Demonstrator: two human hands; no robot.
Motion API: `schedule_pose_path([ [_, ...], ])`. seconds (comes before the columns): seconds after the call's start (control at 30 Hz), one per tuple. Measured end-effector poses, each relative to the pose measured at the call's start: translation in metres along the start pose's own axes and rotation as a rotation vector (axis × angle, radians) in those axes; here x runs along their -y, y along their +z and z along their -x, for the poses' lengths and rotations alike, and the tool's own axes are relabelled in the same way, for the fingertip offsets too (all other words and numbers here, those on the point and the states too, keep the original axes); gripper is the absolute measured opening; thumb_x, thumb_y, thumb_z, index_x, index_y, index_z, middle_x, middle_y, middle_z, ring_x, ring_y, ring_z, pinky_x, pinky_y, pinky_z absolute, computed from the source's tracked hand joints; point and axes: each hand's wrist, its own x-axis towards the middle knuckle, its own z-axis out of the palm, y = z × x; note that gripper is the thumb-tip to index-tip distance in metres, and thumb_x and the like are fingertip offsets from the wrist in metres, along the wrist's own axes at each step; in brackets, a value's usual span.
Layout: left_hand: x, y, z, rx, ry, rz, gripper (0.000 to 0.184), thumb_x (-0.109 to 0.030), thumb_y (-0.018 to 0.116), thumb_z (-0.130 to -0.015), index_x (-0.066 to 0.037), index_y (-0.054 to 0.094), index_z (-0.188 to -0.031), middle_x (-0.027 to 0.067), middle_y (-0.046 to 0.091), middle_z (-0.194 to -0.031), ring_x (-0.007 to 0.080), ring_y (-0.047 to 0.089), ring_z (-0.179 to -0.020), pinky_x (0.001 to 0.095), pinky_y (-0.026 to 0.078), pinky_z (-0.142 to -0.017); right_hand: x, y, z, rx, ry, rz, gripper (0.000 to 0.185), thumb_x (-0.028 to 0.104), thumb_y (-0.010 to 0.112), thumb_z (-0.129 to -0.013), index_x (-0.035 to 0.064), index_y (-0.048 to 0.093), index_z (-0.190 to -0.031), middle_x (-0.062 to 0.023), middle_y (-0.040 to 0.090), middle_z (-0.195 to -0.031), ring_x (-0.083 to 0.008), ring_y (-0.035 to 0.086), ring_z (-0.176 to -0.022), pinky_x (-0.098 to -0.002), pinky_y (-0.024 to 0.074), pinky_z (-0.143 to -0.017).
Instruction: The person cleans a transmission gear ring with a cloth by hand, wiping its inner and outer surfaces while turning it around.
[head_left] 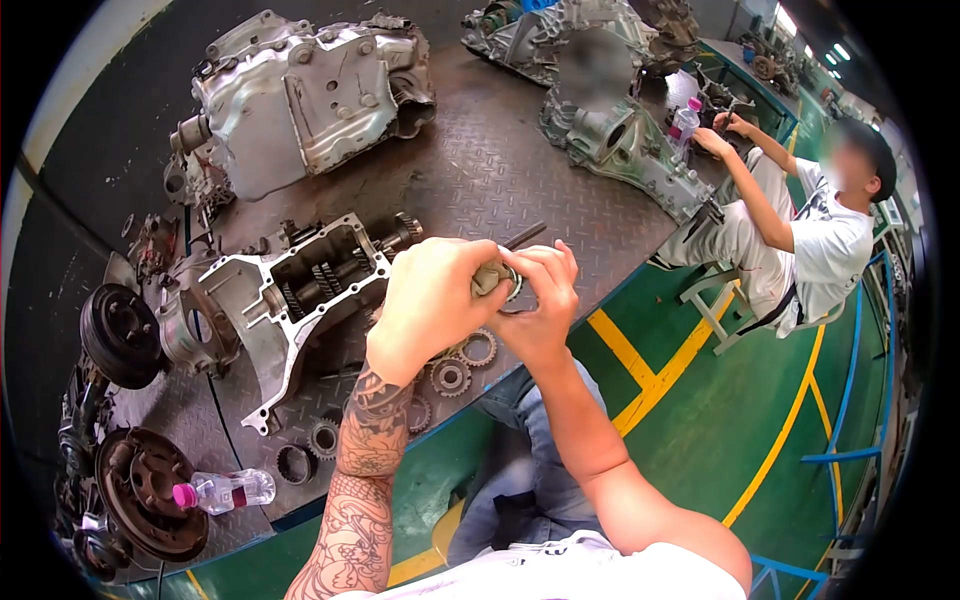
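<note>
Over the table's near edge, my left hand (437, 300) and my right hand (540, 300) meet around a small metal ring (514, 285). The fingers of my left hand are closed on a crumpled, pale cloth-like piece (490, 277) that presses against the ring. My right hand pinches the ring from the other side. Just behind the fingers a dark metal rod (526, 235) shows. An opened gearbox housing (300, 290) with gears inside lies left of my hands. Below them are a gear (477, 347) and a bearing (450, 376), partly beside my left forearm.
A large transmission case (310, 100) stands at the back left, and another housing (630, 140) at the back right. A seated person (820, 220) works there. Drums (150, 490) and a plastic bottle (235, 492) lie at the near left, with rings (296, 464) nearby.
</note>
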Motion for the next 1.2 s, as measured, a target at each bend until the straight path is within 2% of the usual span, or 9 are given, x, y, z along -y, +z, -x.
schedule_pose_path([
  [0.23,-0.008,0.011,-0.002,-0.076,-0.030,-0.112,0.016,-0.022,0.074,-0.078,-0.007,0.067,-0.081,0.0113,0.067,-0.071,0.0337,0.067,-0.070,0.0444,0.052,-0.062,-0.004,0.000,-0.002,-0.045,-0.007,0.017,0.050,0.009,0.087,-0.057,0.0094,0.072,-0.104,-0.0050,0.068,-0.095,-0.0243,0.065,-0.091,-0.0495,0.0391,-0.108],
  [0.57,-0.007,0.031,-0.004,-0.206,-0.055,-0.148,0.021,-0.025,0.074,-0.079,-0.009,0.061,-0.076,0.0104,0.064,-0.067,0.0331,0.065,-0.063,0.0436,0.049,-0.054,-0.006,0.000,-0.002,-0.130,0.000,0.044,0.041,0.003,0.082,-0.062,0.0094,0.072,-0.101,-0.0040,0.067,-0.093,-0.0245,0.063,-0.089,-0.0468,0.0406,-0.103],
  [0.83,-0.009,0.026,-0.001,-0.149,-0.104,-0.184,0.024,-0.027,0.074,-0.080,-0.008,0.060,-0.077,0.0120,0.064,-0.068,0.0348,0.066,-0.065,0.0453,0.050,-0.057,-0.010,0.000,0.001,-0.185,-0.062,0.105,0.045,0.005,0.085,-0.061,0.0107,0.072,-0.104,-0.0016,0.068,-0.099,-0.0201,0.064,-0.094,-0.0471,0.0378,-0.107],
  [1.03,-0.008,0.010,0.002,-0.091,-0.102,-0.156,0.026,-0.027,0.078,-0.077,-0.005,0.063,-0.080,0.0140,0.066,-0.071,0.0358,0.067,-0.068,0.0444,0.052,-0.061,-0.010,-0.002,0.000,-0.154,-0.051,0.073,0.052,0.009,0.088,-0.057,0.0107,0.072,-0.107,-0.0039,0.068,-0.101,-0.0236,0.064,-0.096,-0.0470,0.0379,-0.107],
  [1.17,0.001,-0.006,0.003,-0.045,-0.110,-0.111,0.028,-0.026,0.082,-0.075,-0.003,0.067,-0.082,0.0156,0.067,-0.073,0.0365,0.067,-0.069,0.0422,0.053,-0.062,-0.012,-0.003,0.000,-0.129,-0.004,0.034,0.054,0.012,0.090,-0.056,0.0086,0.072,-0.107,-0.0062,0.068,-0.102,-0.0263,0.064,-0.097,-0.0460,0.0414,-0.103],
  [1.2,0.001,-0.009,0.003,-0.040,-0.135,-0.074,0.027,-0.024,0.082,-0.076,-0.002,0.068,-0.082,0.0151,0.067,-0.073,0.0339,0.068,-0.068,0.0390,0.052,-0.062,-0.011,-0.004,0.000,-0.120,0.016,0.018,0.054,0.013,0.090,-0.057,0.0078,0.072,-0.108,-0.0067,0.068,-0.102,-0.0265,0.064,-0.098,-0.0451,0.0425,-0.102],
])
